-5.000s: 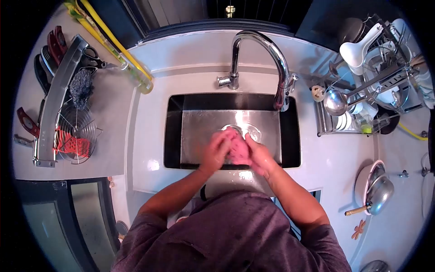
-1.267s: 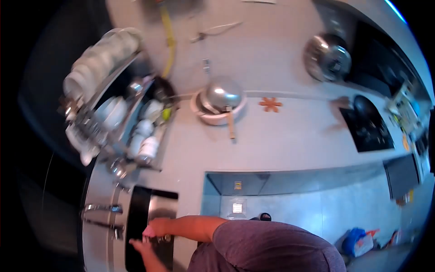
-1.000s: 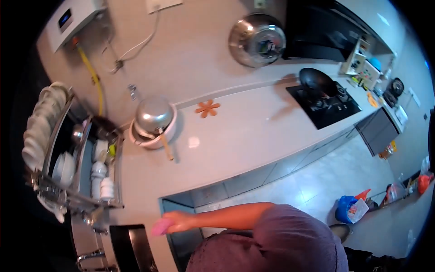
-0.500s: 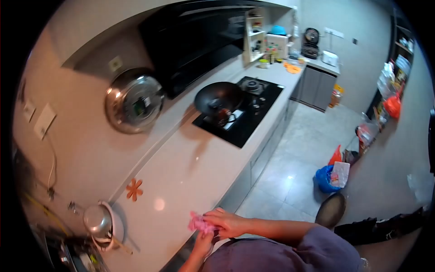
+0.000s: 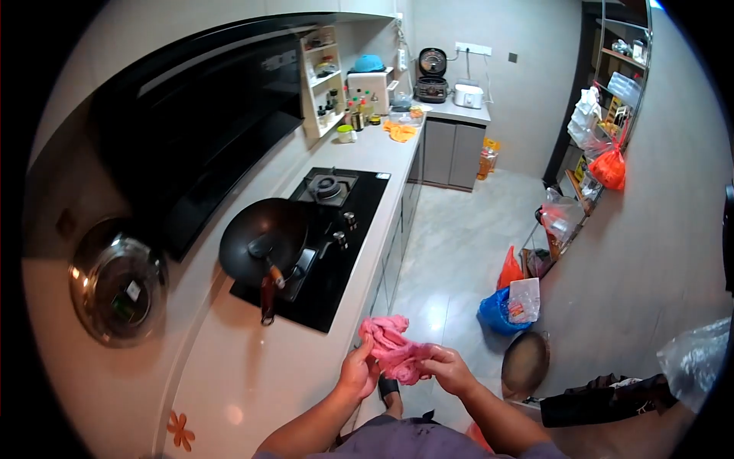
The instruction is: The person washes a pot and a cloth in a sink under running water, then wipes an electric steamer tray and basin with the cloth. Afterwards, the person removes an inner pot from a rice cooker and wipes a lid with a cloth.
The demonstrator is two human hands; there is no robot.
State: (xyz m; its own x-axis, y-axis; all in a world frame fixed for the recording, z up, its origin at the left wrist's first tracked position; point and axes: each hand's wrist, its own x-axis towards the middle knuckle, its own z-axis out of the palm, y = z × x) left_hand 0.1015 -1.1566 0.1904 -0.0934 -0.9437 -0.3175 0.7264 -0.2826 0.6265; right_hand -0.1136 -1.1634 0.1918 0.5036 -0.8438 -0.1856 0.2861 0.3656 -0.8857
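Note:
A crumpled pink cloth hangs between my two hands, in front of my body and just off the counter's edge. My left hand grips its left side, thumb on top. My right hand pinches the right end, fingers closed on the fabric. Ahead on the left, a black wok rests on the black gas stove, with a wooden-handled utensil lying inside it. Neither hand touches the wok or the stove.
The pale counter runs along my left, with an orange flower-shaped trivet on it. A steel lid stands against the wall. An orange cloth lies at the far end. On the floor at right is a blue bin bag.
My view has swung toward the stove and the floor. My hands have moved apart, and the pink cloth, bunched up before, is now spread between them.

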